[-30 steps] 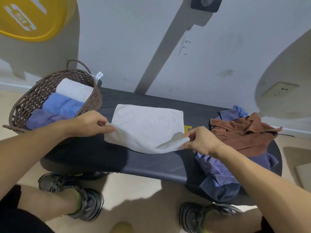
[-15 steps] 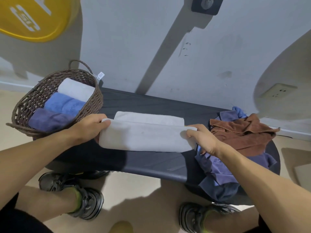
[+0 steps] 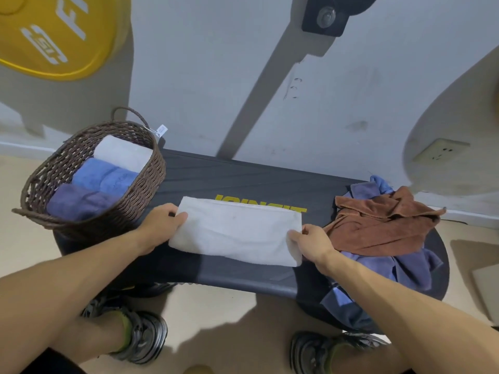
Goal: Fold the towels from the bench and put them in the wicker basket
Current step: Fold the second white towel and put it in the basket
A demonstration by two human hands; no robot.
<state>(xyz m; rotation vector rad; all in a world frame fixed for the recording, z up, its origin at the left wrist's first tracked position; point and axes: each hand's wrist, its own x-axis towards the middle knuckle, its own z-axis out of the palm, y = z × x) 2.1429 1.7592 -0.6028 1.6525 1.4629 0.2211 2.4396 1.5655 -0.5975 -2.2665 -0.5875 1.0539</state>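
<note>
A white towel (image 3: 237, 233), folded in half into a long strip, lies flat on the dark bench (image 3: 243, 174). My left hand (image 3: 162, 225) pinches its left end and my right hand (image 3: 310, 242) pinches its right end. At the bench's left end stands the brown wicker basket (image 3: 151, 179). It holds a rolled white towel (image 3: 122, 152), a light blue towel (image 3: 105, 176) and a dark purple towel (image 3: 73, 201). A crumpled brown towel (image 3: 378, 225) lies on blue-purple towels (image 3: 399, 268) at the bench's right end.
A grey wall stands right behind the bench, with a yellow weight plate (image 3: 54, 36) at upper left and a wall socket (image 3: 440, 152) at right. My two shoes (image 3: 140, 336) rest on the beige floor in front of the bench.
The towel's near edge was lifted and carried over to the far edge, folding it in half. It now lies flat as a strip, with both hands still at its ends.
</note>
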